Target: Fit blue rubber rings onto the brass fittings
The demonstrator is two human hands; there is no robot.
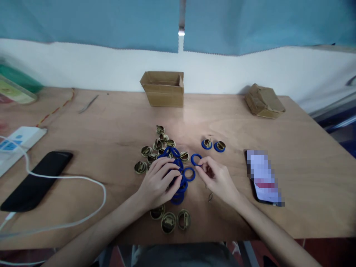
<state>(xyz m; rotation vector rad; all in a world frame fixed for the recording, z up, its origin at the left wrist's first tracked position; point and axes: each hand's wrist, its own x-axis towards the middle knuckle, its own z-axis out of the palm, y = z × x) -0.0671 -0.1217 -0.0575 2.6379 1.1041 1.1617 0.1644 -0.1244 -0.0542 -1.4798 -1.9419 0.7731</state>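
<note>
apparently hard and stiff, three brass pieces (168, 222) lie at the near edge of the tabletop (222, 220); their round rims look safer to hold than the thin bars. beyond them, the left hand (160, 181) curls over a heap of blue rings (178, 200); whether its grip is clamped on any, i cannot tell. to the right, the right hand (215, 174) pinches one blue ring (196, 154) at its near edge, thumb and fingertip together on it, just right of the heap. that ring looks light, smooth and a little springy, hardly fragile but maybe slippery, so a gentle pinch on the rim should suit. farther right, two ringed brass pieces (219, 146) sit beside each other.
</note>
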